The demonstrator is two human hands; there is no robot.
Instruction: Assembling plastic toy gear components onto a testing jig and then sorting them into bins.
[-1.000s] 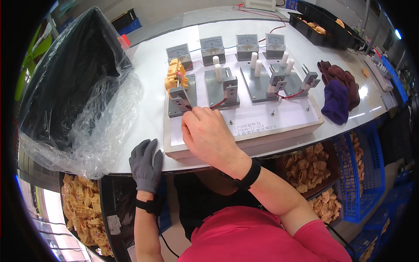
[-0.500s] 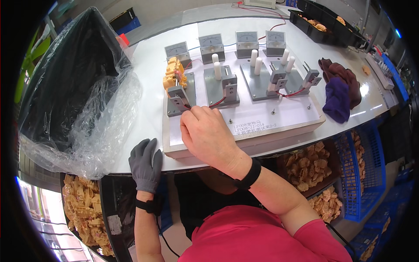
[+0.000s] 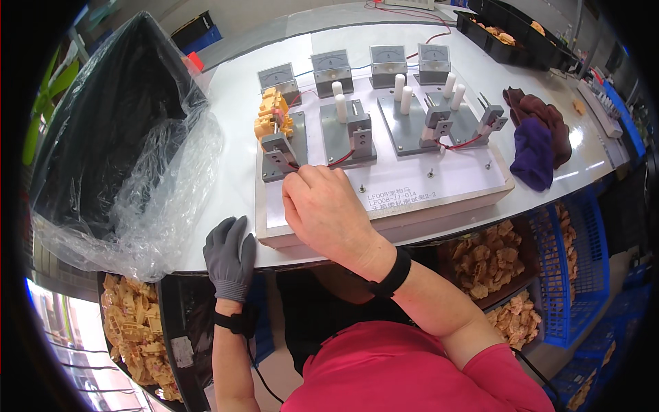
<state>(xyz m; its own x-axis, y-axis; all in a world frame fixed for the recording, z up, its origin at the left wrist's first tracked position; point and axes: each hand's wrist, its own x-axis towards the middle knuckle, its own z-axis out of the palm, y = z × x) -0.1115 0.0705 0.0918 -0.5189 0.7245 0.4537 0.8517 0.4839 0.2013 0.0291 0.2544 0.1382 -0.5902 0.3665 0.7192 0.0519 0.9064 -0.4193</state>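
My right hand [image 3: 328, 214], bare, rests on the front left of a white test board [image 3: 405, 187]. Its fingers are curled down, and whatever they pinch is hidden beneath them. Just beyond them, a yellow plastic part [image 3: 273, 115] sits on the leftmost grey metal fixture [image 3: 280, 150]. To the right of this hand, small metal toggle switches [image 3: 362, 189] stand along the board's front. My left hand [image 3: 230, 255], in a grey glove, lies flat at the table's front edge with its fingers extended, holding nothing. It is beside the board's left corner.
Several analog meters [image 3: 331, 69] line the board's back; grey fixtures with white pegs [image 3: 406, 100] stand before them. A plastic-lined bin [image 3: 89, 137] is at left, purple and brown cloths [image 3: 533, 156] at right. Below are a tub of yellow parts [image 3: 134, 329] and a blue crate [image 3: 573, 275].
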